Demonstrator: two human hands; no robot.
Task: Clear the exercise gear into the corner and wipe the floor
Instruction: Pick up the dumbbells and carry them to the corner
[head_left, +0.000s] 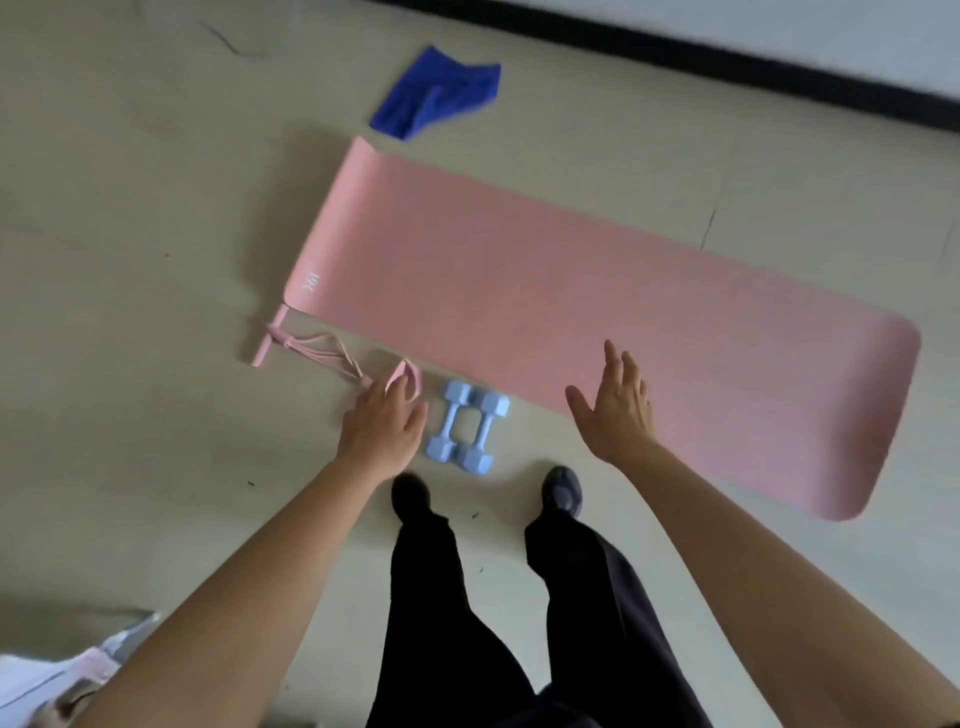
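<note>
light: soft, even, fairly bright.
shadows: faint and diffuse, left of the mat (571, 312) end.
blur: motion smear overall, worst on the blue cloth (436, 93) and baseboard (727, 57).
edges: wide-angle stretch toward the bottom corners.

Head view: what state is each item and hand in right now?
Yoga mat: unrolled, flat on the floor.
Blue cloth: crumpled on the floor beyond the mat.
Dumbbells: two, lying side by side beside the mat.
Pink resistance band: lying loose on the floor.
Left hand: open, at the band's near end.
Right hand: open, holding nothing.
</note>
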